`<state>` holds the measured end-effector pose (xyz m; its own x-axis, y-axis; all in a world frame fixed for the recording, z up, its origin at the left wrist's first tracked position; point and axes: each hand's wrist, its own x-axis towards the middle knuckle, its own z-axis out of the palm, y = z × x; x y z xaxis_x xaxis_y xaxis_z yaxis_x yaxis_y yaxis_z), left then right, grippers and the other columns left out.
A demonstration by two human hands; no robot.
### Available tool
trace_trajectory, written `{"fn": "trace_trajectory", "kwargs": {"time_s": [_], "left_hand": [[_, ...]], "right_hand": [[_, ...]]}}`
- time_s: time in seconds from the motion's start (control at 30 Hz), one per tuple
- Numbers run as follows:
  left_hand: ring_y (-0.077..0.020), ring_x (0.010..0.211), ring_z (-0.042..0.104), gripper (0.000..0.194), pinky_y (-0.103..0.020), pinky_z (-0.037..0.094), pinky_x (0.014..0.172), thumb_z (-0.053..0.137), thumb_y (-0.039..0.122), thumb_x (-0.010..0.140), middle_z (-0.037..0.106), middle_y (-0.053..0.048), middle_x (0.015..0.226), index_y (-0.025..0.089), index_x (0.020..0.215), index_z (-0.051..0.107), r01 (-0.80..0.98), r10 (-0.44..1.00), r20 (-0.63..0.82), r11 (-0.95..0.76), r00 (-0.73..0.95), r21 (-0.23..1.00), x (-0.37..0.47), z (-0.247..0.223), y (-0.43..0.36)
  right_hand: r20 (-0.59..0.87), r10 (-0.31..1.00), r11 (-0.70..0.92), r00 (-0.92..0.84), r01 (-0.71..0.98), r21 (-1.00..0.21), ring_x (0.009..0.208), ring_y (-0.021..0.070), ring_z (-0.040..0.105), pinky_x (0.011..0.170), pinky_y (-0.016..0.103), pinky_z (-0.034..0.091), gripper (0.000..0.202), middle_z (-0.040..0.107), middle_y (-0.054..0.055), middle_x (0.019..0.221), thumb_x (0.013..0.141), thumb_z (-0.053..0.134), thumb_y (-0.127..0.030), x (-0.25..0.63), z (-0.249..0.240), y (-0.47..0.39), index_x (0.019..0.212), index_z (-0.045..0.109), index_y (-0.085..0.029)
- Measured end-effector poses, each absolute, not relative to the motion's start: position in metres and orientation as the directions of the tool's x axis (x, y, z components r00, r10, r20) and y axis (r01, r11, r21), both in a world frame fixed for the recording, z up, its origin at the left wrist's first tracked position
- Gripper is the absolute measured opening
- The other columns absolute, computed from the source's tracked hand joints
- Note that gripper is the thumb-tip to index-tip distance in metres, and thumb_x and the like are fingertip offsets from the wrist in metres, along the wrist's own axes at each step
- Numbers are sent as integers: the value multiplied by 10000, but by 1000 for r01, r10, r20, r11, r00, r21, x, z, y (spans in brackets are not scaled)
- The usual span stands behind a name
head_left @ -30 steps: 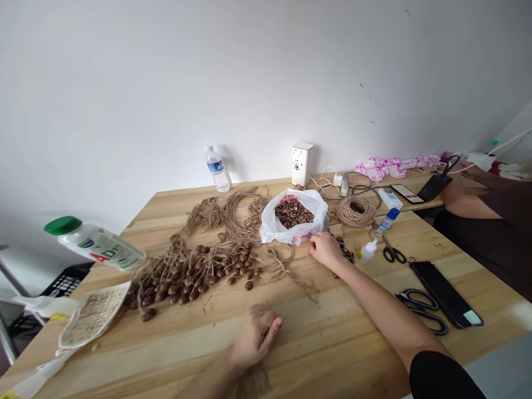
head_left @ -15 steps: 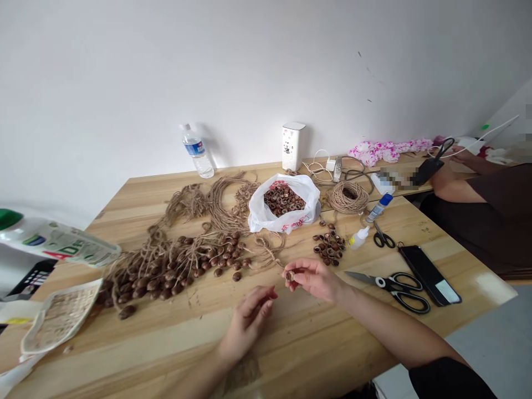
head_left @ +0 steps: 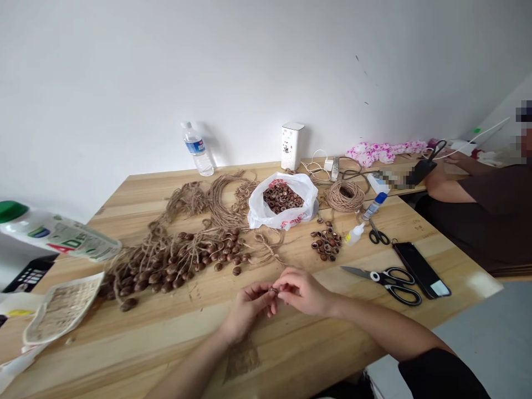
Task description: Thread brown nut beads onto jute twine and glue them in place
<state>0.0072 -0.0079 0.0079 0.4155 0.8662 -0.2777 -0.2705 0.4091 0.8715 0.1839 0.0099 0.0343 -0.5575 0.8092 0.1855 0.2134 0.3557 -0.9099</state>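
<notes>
A small brown nutshell (head_left: 272, 289) is pinched between the fingertips of my left hand (head_left: 248, 309) and my right hand (head_left: 305, 292), low over the table. Fingers cover most of it. Just beyond them lie loose strands of jute twine (head_left: 268, 244). Left of my hands spreads a large heap of brown nutshells tied on twine cords (head_left: 166, 271). A smaller pile of open half shells (head_left: 326, 242) lies to the right, behind my right hand. Further back, a white plastic bag (head_left: 256, 213) stands open, full of half shells.
Large scissors (head_left: 390, 280), a black phone (head_left: 419, 269), a glue bottle (head_left: 354, 235), a blue-capped bottle (head_left: 374, 206) and small scissors (head_left: 379, 235) lie right. A twine coil (head_left: 344, 197) and water bottle (head_left: 197, 149) are behind. A woven tray (head_left: 62, 307) is left; another person sits right.
My left hand has come up to my right hand, and its fingers have closed on the nutshell. My right hand has shifted slightly left and down with the shell.
</notes>
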Motion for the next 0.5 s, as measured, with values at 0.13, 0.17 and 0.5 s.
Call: {"fn": "trace_trajectory", "kwargs": {"time_s": [0.13, 0.17, 0.5], "left_hand": [[-126, 593, 611, 300, -251, 467, 581, 790, 259, 628, 696, -64, 756, 116, 870, 685, -424, 866, -372, 491, 335, 761, 7, 7, -6], [-130, 608, 623, 308, -257, 477, 597, 796, 239, 619, 701, -74, 791, 114, 877, 683, -453, 863, -379, 500, 333, 738, 7, 6, -5], [-161, 715, 669, 296, -287, 520, 701, 744, 189, 692, 696, -115, 884, 93, 961, 668, -555, 859, -319, 504, 400, 662, 5, 7, -2]], "right_hand": [[394, 869, 495, -301, 521, -695, 717, 160, 592, 673, 276, 491, 145, 636, 50, 766, 867, 523, -224, 225, 59, 18, 814, 654, -189], [485, 866, 453, -122, 599, -660, 716, 168, 588, 673, 284, 490, 144, 635, 57, 771, 872, 516, -245, 241, 63, 22, 839, 645, -189], [376, 826, -136, 420, 796, -590, 1018, 330, 542, 879, 471, 439, 549, 589, 197, 1073, 667, 617, -341, 335, 11, 81, 1140, 491, -92]]}}
